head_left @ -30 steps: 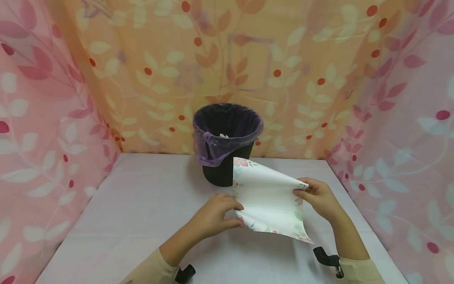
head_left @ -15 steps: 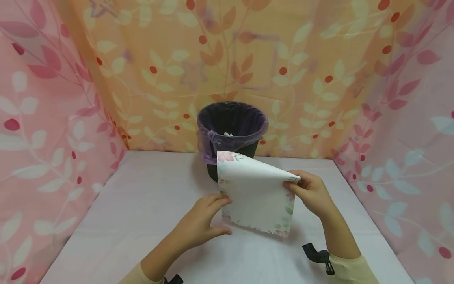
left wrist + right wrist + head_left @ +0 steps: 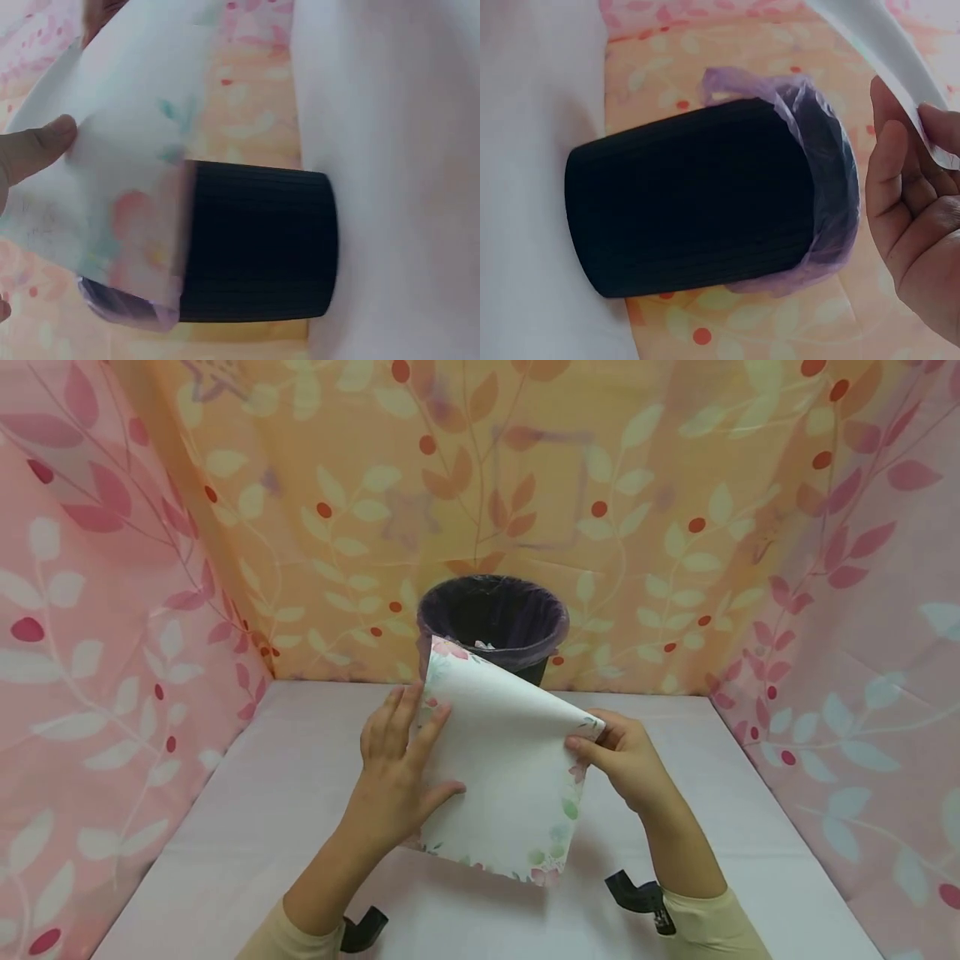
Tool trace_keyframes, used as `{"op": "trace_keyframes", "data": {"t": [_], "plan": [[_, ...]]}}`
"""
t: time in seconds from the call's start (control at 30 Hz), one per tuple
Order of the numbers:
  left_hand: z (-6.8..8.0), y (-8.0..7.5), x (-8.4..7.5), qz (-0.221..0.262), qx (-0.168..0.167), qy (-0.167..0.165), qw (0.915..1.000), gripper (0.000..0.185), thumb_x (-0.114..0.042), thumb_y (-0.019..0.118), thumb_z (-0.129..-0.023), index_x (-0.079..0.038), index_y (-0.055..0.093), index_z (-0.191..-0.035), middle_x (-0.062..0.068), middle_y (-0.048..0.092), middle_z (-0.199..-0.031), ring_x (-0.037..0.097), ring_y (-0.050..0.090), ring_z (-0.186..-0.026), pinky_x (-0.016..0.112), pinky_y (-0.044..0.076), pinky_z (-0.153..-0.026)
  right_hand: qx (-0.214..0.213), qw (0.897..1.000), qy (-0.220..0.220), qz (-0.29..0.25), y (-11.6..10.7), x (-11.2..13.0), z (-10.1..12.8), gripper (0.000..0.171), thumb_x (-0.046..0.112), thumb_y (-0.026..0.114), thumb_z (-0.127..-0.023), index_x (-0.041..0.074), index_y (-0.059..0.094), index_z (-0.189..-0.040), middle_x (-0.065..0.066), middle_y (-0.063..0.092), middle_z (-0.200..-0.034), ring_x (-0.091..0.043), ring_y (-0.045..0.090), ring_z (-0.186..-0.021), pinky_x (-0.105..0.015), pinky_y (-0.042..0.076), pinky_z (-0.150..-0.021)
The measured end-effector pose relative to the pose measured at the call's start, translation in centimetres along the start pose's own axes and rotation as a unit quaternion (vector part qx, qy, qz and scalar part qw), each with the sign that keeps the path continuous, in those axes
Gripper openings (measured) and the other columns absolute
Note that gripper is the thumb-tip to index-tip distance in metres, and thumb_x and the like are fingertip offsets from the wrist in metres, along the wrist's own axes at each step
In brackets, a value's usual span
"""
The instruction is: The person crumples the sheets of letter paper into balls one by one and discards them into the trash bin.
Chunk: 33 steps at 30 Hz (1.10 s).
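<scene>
Both hands hold the flowery paper (image 3: 502, 768) up in front of the black bin (image 3: 491, 618), so it curls. The left hand (image 3: 393, 768) grips its left side. The right hand (image 3: 622, 760) pinches its right corner.

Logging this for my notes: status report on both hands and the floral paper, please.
Left hand flat on the floral paper, thumb curled at its edge. Right hand pinches the right corner. Lined bin directly behind, nothing between.
</scene>
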<state>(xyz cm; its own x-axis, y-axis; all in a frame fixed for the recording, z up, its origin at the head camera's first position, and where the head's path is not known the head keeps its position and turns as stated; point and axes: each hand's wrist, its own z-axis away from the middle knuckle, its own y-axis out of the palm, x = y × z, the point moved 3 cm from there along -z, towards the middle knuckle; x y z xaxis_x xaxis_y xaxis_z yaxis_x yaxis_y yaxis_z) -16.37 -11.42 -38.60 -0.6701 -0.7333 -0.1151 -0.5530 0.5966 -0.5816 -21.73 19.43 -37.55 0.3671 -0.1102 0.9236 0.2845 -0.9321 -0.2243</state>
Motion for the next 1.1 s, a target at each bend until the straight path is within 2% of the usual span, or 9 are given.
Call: {"op": "trace_keyframes", "data": {"t": [0.17, 0.33, 0.5, 0.63, 0.7, 0.77, 0.9, 1.0, 1.1], "plan": [[-0.7, -0.4, 0.3, -0.029, -0.021, -0.01, 0.9993, 0.127, -0.036, 0.103, -0.053, -0.013, 0.036, -0.158, 0.018, 0.012, -0.17, 0.043, 0.013, -0.154, 0.064, 0.015, -0.117, 0.04, 0.999, 0.001, -0.008, 0.8, -0.1, 0.0, 0.027, -0.001, 0.07, -0.094, -0.01, 0.066, -0.119, -0.002, 0.073, -0.101, -0.012, 0.066, -0.076, -0.025, 0.059, -0.062], [-1.1, -0.6, 0.2, -0.051, -0.016, -0.035, 0.9979, 0.12, -0.04, 0.101, -0.054, -0.016, 0.043, -0.156, 0.015, 0.032, -0.164, 0.04, 0.022, -0.152, 0.069, 0.013, -0.115, 0.102, 0.995, -0.012, -0.012, 1.5, -0.2, 0.1, 0.021, -0.002, 0.069, -0.095, -0.006, 0.068, -0.116, -0.007, 0.071, -0.101, -0.014, 0.068, -0.079, -0.027, 0.06, -0.065], [-0.8, -0.2, 0.1, -0.024, 0.015, -0.091, 0.9955, 0.102, -0.038, 0.1, -0.058, -0.019, 0.054, -0.148, 0.009, 0.058, -0.142, 0.037, 0.039, -0.144, 0.07, 0.015, -0.115, 0.117, 0.992, -0.037, -0.013, 1.7, -0.4, 0.1, 0.016, -0.005, 0.067, -0.094, -0.003, 0.071, -0.11, -0.006, 0.071, -0.1, -0.014, 0.066, -0.082, -0.027, 0.059, -0.067], [-0.4, 0.3, 0.0, 0.039, 0.034, -0.132, 0.99, 0.081, -0.026, 0.1, -0.062, -0.019, 0.066, -0.136, 0.006, 0.072, -0.123, 0.031, 0.058, -0.126, 0.063, 0.032, -0.11, 0.111, 0.992, -0.066, -0.016, 1.7, -0.5, 0.1, 0.015, -0.011, 0.065, -0.093, -0.005, 0.071, -0.105, -0.004, 0.071, -0.096, -0.015, 0.064, -0.078, -0.028, 0.058, -0.065], [-0.3, 0.5, -0.1, 0.093, 0.051, -0.164, 0.9808, 0.069, -0.02, 0.098, -0.066, -0.02, 0.071, -0.13, 0.002, 0.075, -0.118, 0.026, 0.065, -0.116, 0.054, 0.043, -0.104, 0.105, 0.991, -0.079, -0.023, 1.8, -0.5, 0.2, 0.014, -0.014, 0.063, -0.092, -0.006, 0.071, -0.102, -0.004, 0.071, -0.095, -0.016, 0.063, -0.076, -0.028, 0.057, -0.062], [-0.1, 0.8, -0.2, 0.146, 0.075, -0.204, 0.9652, 0.056, -0.015, 0.095, -0.071, -0.022, 0.076, -0.123, -0.002, 0.076, -0.114, 0.019, 0.068, -0.108, 0.045, 0.053, -0.094, 0.095, 0.992, -0.084, -0.028, 1.9, -0.4, 0.2, 0.013, -0.014, 0.063, -0.092, -0.006, 0.071, -0.099, -0.003, 0.072, -0.094, -0.015, 0.063, -0.076, -0.027, 0.057, -0.062], [0.2, 1.0, -0.4, 0.211, 0.132, -0.264, 0.9318, 0.035, -0.015, 0.09, -0.079, -0.029, 0.08, -0.109, -0.009, 0.076, -0.106, 0.012, 0.068, -0.099, 0.037, 0.057, -0.08, 0.074, 0.993, -0.083, -0.028, 2.2, -0.5, 0.2, 0.013, -0.013, 0.063, -0.093, -0.005, 0.072, -0.097, 0.001, 0.073, -0.093, -0.012, 0.062, -0.076, -0.024, 0.055, -0.063], [0.5, 1.1, -0.5, 0.251, 0.18, -0.266, 0.9133, 0.023, -0.017, 0.086, -0.083, -0.029, 0.079, -0.102, -0.01, 0.074, -0.099, 0.01, 0.065, -0.088, 0.032, 0.055, -0.073, 0.062, 0.994, -0.088, -0.027, 2.4, -0.5, 0.3, 0.013, -0.014, 0.062, -0.093, -0.006, 0.071, -0.097, 0.001, 0.072, -0.09, -0.011, 0.06, -0.07, -0.023, 0.053, -0.058], [0.6, 1.4, -0.6, 0.294, 0.229, -0.243, 0.8956, 0.016, -0.014, 0.082, -0.086, -0.026, 0.079, -0.098, -0.009, 0.072, -0.095, 0.009, 0.062, -0.082, 0.028, 0.053, -0.071, 0.056, 0.994, -0.091, -0.029, 2.9, -0.3, 0.4, 0.013, -0.015, 0.061, -0.093, -0.006, 0.071, -0.095, 0.001, 0.07, -0.086, -0.012, 0.057, -0.063, -0.025, 0.051, -0.052]]}}
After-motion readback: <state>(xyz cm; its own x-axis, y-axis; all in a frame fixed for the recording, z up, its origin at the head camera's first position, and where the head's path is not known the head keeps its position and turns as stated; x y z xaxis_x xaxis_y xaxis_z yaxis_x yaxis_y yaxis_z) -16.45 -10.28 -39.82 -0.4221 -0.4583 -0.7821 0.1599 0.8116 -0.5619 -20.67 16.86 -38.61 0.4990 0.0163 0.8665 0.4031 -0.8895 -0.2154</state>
